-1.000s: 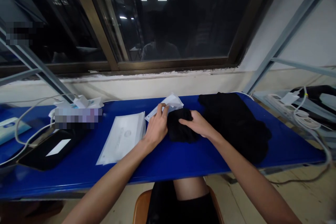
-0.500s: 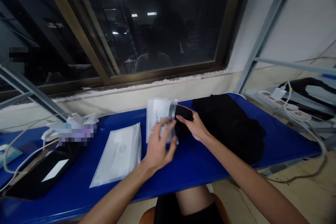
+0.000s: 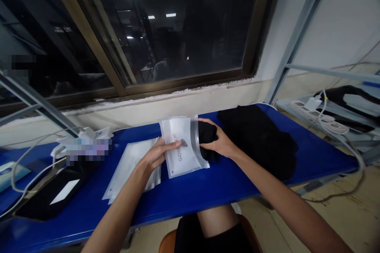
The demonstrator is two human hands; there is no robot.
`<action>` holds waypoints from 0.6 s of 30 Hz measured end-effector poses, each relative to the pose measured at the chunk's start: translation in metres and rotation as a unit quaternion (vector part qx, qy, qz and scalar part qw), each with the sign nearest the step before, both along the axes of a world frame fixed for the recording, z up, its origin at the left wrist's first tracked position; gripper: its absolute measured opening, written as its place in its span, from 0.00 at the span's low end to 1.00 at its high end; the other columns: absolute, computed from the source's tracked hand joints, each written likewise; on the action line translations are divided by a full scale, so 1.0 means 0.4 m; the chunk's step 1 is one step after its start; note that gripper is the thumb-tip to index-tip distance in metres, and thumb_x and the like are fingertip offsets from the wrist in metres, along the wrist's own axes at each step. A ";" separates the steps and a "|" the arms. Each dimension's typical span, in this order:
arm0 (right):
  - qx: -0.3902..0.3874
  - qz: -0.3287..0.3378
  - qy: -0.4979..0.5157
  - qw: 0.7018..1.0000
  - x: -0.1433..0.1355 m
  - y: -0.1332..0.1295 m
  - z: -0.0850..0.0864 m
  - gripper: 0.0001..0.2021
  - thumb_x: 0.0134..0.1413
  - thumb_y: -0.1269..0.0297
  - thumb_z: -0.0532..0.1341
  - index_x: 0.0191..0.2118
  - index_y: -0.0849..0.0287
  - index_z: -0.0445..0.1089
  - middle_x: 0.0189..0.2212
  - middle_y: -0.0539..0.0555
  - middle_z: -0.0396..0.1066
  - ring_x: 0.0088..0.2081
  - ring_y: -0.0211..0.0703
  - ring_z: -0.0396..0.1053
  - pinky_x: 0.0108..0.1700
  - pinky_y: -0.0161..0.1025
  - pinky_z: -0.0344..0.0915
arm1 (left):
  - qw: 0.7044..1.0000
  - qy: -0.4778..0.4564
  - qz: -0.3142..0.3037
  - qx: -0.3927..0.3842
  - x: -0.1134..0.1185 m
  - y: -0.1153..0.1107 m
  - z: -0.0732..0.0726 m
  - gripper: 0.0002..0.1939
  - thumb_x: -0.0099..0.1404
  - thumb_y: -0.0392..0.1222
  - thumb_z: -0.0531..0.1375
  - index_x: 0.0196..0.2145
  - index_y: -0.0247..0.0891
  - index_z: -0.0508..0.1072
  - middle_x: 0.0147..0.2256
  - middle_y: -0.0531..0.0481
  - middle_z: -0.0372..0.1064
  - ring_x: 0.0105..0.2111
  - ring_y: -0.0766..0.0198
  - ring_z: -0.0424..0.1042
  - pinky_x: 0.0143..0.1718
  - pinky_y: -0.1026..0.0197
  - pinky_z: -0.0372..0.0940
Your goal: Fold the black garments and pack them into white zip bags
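Observation:
A frosted zip bag point(image 3: 178, 162) with grey lettering is held up over the blue table, its zip edge toward the right. My left hand point(image 3: 156, 153) grips the bag's left side, thumb on the front and the other fingers behind. In my right hand point(image 3: 221, 142) is a folded black garment point(image 3: 208, 132), pinched between thumb and fingers at the bag's mouth. Whether part of the garment is inside the bag I cannot tell. Several similar bags point(image 3: 127, 164) lie flat to the left, partly behind my left forearm.
A heap of black cloth point(image 3: 261, 138) covers the right side of the blue table point(image 3: 202, 193). At left lie a black package with a white label point(image 3: 47, 197), white cables and a power strip point(image 3: 103, 132). Metal posts point(image 3: 299, 35) stand at both sides, with a window behind.
My left hand has moved left from the bag's mouth to its far side and now grips it. The bag has turned, showing its lettering more fully. My right hand still holds the black garment.

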State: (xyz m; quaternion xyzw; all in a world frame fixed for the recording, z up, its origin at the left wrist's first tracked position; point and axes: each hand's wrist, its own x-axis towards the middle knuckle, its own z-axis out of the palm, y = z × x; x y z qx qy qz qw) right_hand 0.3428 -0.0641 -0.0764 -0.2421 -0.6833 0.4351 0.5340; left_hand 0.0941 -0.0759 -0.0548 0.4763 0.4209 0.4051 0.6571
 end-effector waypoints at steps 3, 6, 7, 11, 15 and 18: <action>0.019 -0.001 -0.065 0.998 0.007 -0.008 0.005 0.40 0.43 0.68 0.73 0.64 0.48 0.62 0.58 0.55 0.70 0.58 0.54 0.69 0.61 0.52 0.66 | 1.000 0.006 -0.002 0.012 0.005 -0.004 -0.002 0.25 0.48 0.40 0.77 0.42 0.33 0.77 0.37 0.44 0.79 0.34 0.59 0.78 0.39 0.59 0.73; 0.044 -0.034 -0.141 0.988 -0.005 -0.020 0.006 0.40 0.43 0.71 0.70 0.64 0.51 0.61 0.55 0.55 0.73 0.52 0.54 0.74 0.55 0.50 0.70 | 0.998 0.036 -0.011 0.053 0.022 -0.012 -0.005 0.28 0.49 0.40 0.76 0.47 0.35 0.76 0.41 0.45 0.78 0.39 0.57 0.78 0.42 0.59 0.73; 0.054 -0.065 -0.148 0.985 -0.015 -0.024 0.003 0.38 0.42 0.71 0.70 0.63 0.52 0.64 0.53 0.55 0.75 0.50 0.54 0.75 0.53 0.50 0.71 | 0.996 0.050 -0.013 0.071 0.033 -0.016 -0.007 0.29 0.49 0.39 0.76 0.48 0.36 0.75 0.42 0.45 0.78 0.41 0.56 0.77 0.43 0.58 0.72; 0.062 -0.214 -0.091 0.971 -0.062 -0.032 -0.012 0.29 0.42 0.74 0.66 0.54 0.54 0.71 0.46 0.54 0.79 0.46 0.54 0.77 0.50 0.48 0.72 | 0.989 0.092 0.025 0.116 0.086 -0.028 -0.026 0.30 0.46 0.38 0.77 0.47 0.37 0.76 0.43 0.46 0.78 0.43 0.55 0.76 0.44 0.58 0.71; -0.025 -0.150 0.021 0.988 -0.070 -0.024 -0.016 0.22 0.45 0.68 0.69 0.50 0.54 0.74 0.46 0.53 0.79 0.49 0.52 0.76 0.54 0.49 0.71 | 0.988 0.078 0.090 0.100 0.103 -0.023 -0.029 0.28 0.42 0.37 0.78 0.42 0.34 0.76 0.39 0.46 0.78 0.37 0.56 0.77 0.39 0.58 0.71; -0.134 -0.056 0.087 0.985 -0.049 -0.016 -0.011 0.22 0.44 0.62 0.72 0.48 0.54 0.75 0.47 0.54 0.79 0.50 0.53 0.76 0.56 0.51 0.71 | 0.989 0.067 0.096 0.090 0.078 -0.016 -0.008 0.27 0.41 0.37 0.78 0.40 0.34 0.76 0.37 0.47 0.78 0.35 0.58 0.76 0.36 0.60 0.71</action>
